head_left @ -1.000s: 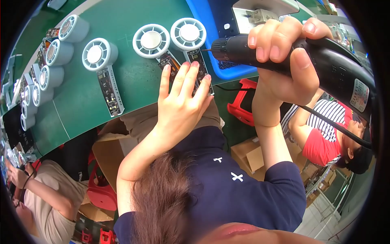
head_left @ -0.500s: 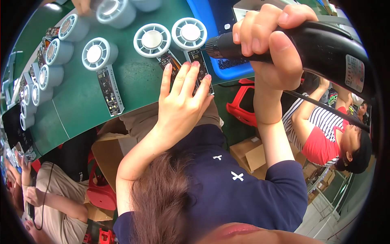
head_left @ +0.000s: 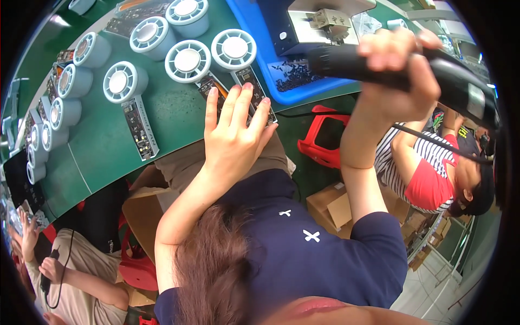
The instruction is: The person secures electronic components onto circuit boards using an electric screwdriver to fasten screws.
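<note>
Working at the green bench (head_left: 108, 146), you have a long row of round white fan units (head_left: 118, 82) laid out along it, each with a dark circuit strip reaching toward you, and a blue tray (head_left: 254, 32) of small dark screws (head_left: 292, 76) beside them at the far right. Your right hand (head_left: 398, 81) is wrapped tight around the black electric screwdriver (head_left: 379, 67), all fingers closed on the barrel, and it hangs raised above the tray edge, well apart from any board; its cord (head_left: 433, 142) trails off toward the right. Your left hand (head_left: 233, 135) lies flat with fingers spread, pressing down on the two circuit strips (head_left: 254, 97) of the nearest two fans (head_left: 234, 50) at the bench edge. By the look of it you are between fastenings: the work is pinned, the driver lifted. The next move seems to call for a screw on the tip, which I cannot see from here, then a steady descent onto the strip beside your fingertips, keeping the driver upright and your left hand firm.
</note>
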`<state>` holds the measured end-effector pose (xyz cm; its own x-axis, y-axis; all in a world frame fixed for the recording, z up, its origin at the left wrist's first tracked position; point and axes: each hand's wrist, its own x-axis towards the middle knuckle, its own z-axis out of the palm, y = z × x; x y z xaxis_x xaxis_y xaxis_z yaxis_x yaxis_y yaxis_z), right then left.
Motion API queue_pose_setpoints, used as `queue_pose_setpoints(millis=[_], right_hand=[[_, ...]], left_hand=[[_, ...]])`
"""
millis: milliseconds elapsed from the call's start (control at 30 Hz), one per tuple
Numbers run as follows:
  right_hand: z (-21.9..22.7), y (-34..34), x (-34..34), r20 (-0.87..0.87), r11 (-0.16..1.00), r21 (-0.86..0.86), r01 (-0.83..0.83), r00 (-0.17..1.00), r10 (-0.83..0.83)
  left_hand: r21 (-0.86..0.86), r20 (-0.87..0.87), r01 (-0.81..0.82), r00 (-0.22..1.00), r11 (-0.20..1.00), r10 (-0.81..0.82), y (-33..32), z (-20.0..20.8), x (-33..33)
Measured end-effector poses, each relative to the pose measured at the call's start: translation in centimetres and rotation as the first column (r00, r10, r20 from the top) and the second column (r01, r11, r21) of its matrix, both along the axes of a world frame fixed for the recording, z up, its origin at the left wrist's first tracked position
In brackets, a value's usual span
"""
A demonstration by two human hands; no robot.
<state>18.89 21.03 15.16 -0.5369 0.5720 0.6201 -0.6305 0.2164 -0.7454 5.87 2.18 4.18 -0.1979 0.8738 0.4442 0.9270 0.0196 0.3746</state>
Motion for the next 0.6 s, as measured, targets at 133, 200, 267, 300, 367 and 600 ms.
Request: queue_pose_setpoints(millis=[133,200,267,300,367,600], right_hand=[[1.3,2.8,1.2,0.026,0.990,0.136,0.025,0.999,-0.029],[0.3,4.1,0.4,-0.004,0.929,0.153,0.336,0.941,-0.340],[-0.3,4.9,0.0,-0.039,0.778,0.160,0.607,0.792,-0.610],[-0.3,4.9,-0.1,-0.037,0.781,0.159,0.603,0.795,-0.606],[-0.2,4.9,0.1,-0.002,0.853,0.133,0.505,0.861,-0.509],[0.6,2.5,1.0,0.027,0.996,0.033,0.082,0.996,-0.083]], left_hand=[[0.020,-0.040,-0.017,0.999,1.000,0.018,0.5,-0.4,0.4],[0.023,-0.037,-0.015,0.999,1.000,0.016,0.7,-0.5,0.5],[0.026,-0.036,-0.021,0.999,0.999,0.022,0.8,-0.6,0.7],[0.024,-0.035,-0.026,0.999,0.999,0.027,0.8,-0.6,0.7],[0.019,-0.038,-0.035,0.999,0.999,0.036,0.8,-0.6,0.7],[0.012,-0.034,-0.022,0.999,1.000,0.022,0.2,-0.7,-0.5]])
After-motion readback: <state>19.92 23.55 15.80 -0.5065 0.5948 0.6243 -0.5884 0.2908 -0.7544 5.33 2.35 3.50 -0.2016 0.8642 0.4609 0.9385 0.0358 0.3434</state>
